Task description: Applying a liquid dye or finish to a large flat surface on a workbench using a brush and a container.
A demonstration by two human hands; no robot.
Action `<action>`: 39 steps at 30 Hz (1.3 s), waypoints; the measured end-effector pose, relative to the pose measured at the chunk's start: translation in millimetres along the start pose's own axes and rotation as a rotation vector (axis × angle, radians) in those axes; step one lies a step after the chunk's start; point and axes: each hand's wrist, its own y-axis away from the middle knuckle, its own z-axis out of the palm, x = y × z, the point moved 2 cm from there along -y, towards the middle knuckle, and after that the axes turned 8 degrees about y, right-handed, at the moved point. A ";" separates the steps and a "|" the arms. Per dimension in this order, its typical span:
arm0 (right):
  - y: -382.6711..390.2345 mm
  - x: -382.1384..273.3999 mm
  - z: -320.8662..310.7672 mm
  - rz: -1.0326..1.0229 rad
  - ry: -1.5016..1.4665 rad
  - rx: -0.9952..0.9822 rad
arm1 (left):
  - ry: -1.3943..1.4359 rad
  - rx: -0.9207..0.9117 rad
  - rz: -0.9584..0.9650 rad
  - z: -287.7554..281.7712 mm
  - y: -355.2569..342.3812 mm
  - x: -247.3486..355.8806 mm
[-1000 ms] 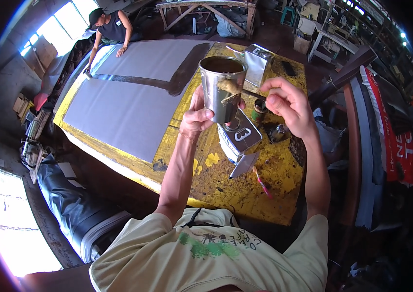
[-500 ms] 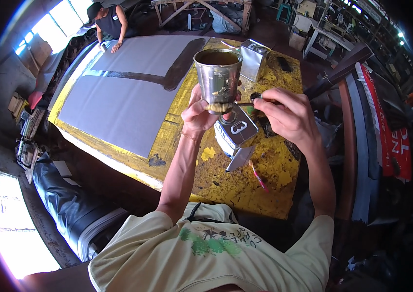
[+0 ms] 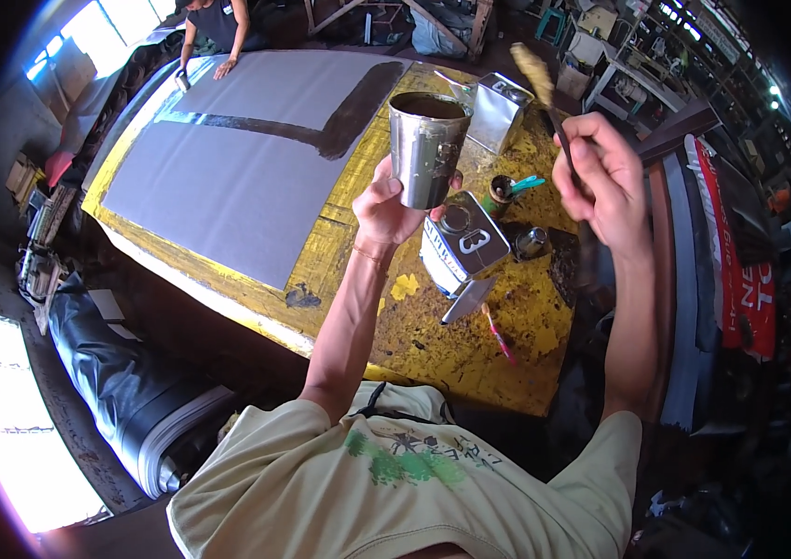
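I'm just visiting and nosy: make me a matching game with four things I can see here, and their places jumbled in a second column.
Things
1. Tapered silver metal cup
2. Dark-handled brush with yellowish bristles
3. Large grey sheet with a dark angled band
4. Shiny black roll

Places
A. Spread on the yellow table
B. Lower left of the picture
C. In the left hand
D. Raised in the right hand

Pairs: 1-C, 2-D, 3-A, 4-B

Cup (image 3: pixel 427 154): glossy metal, smeared. Brush (image 3: pixel 534 74) has a rough-looking, yellowish head. Bench (image 3: pixel 535 340) shows a rough, patchy yellow top; grey sheet (image 3: pixel 218 191) is smooth, matt.
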 end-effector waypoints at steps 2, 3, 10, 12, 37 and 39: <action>-10.4 -5.6 10.4 -0.224 0.484 0.153 | 0.027 0.005 0.001 -4.1 3.5 10.9; -15.3 -7.2 15.9 -0.397 0.717 0.174 | 0.051 0.007 0.000 -4.6 4.4 16.0; -36.3 9.5 65.8 -0.773 1.149 0.094 | 0.150 0.004 -0.046 -14.7 4.7 47.3; -45.0 10.3 77.2 -0.641 1.160 0.128 | 0.177 -0.014 -0.066 -18.5 4.1 58.7; -67.9 17.1 160.6 0.004 0.775 0.139 | 0.175 0.093 -0.118 -69.0 24.1 118.5; -66.1 17.4 167.9 -0.152 0.978 0.193 | 0.001 0.085 -0.129 -70.0 18.7 118.1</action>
